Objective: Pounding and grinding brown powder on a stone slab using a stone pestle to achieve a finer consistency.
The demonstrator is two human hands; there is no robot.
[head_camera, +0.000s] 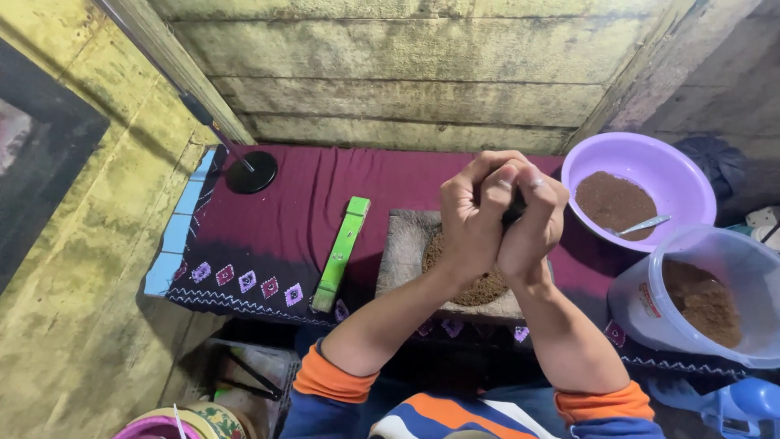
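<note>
A green bar point(342, 254) lies on maroon cloth point(276, 219); right, a purple bowl point(650, 158) and clear tub point(731, 268).

Hands hide the dark tool point(513, 216) (mostly).

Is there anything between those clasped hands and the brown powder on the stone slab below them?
Nothing separate shows. The left hand and right hand clasp a dark tool directly above the brown powder on the stone slab; the hands themselves hide where the tool meets it.
</note>
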